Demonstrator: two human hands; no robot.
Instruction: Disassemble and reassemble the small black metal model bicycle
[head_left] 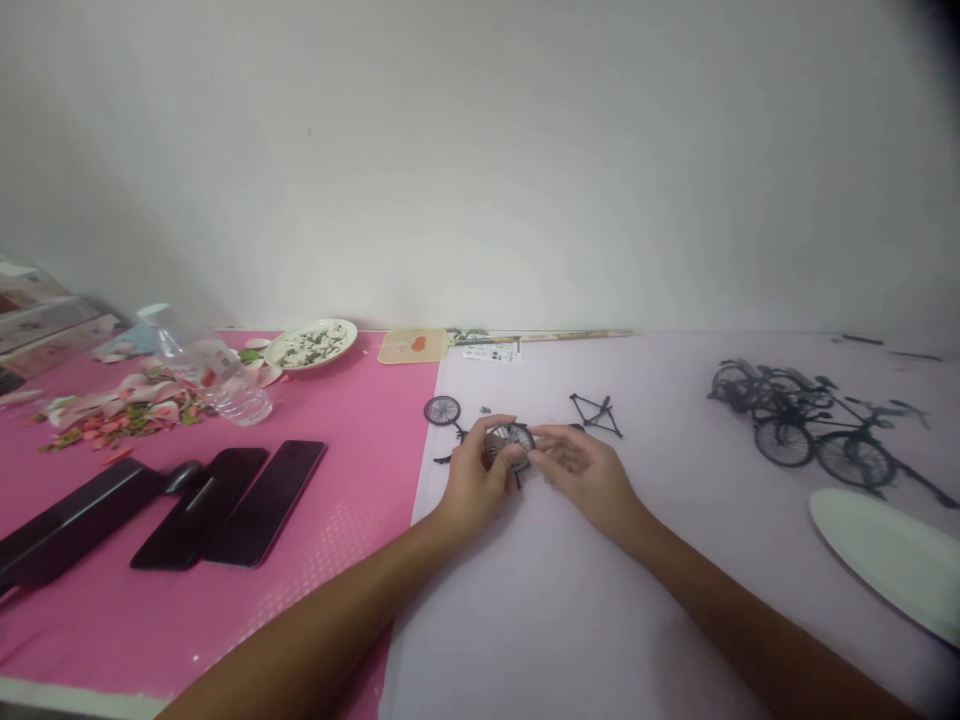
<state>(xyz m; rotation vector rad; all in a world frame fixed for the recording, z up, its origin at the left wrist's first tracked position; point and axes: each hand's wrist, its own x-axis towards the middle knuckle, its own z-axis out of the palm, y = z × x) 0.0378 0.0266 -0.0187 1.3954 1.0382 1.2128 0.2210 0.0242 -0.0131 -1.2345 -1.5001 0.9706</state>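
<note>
A small black spoked model bicycle wheel is held between my two hands, just above the white sheet. My left hand grips its left and lower side, with the thumb across the spokes. On the right edge of the wheel, the fingers of my right hand are pinched together. Another spoked wheel lies flat to the left, with a thin dark part below it. A black bicycle frame rests beyond my right hand. Some small dark pieces are partly hidden behind my fingers.
Assembled model bicycles stand at the right, near a white plate. On the pink cover at left are two phones, a black device, a clear bottle, petals and a plate. A fly swatter lies by the wall.
</note>
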